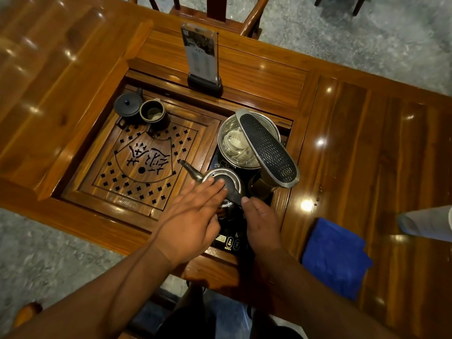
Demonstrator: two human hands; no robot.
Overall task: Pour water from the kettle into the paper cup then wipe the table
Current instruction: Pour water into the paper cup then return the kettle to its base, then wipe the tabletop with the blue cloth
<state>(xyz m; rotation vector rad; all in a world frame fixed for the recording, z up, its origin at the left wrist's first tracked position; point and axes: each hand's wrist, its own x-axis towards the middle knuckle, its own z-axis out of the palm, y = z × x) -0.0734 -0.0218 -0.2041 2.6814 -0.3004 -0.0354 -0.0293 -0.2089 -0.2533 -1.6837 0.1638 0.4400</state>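
A steel kettle (232,183) with a dark spout pointing left sits on a black stove (230,242) sunk into the wooden table (354,133). My left hand (193,216) lies flat with its fingertips on the kettle's lid. My right hand (261,222) is wrapped around the kettle's dark handle, thumb on top; its fingers are hidden. A pale paper cup (425,223) stands at the right edge of the view, partly cut off. A folded blue cloth (335,258) lies on the table to the right of my right arm.
Behind the kettle is a steel basin (226,134) holding porcelain cups, with a long dark perforated lid (269,150) tilted over it. A slotted wooden tea tray (146,157) carries a dark teapot (128,105) and pitcher (152,112). A menu stand (203,59) and a chair (254,15) are behind.
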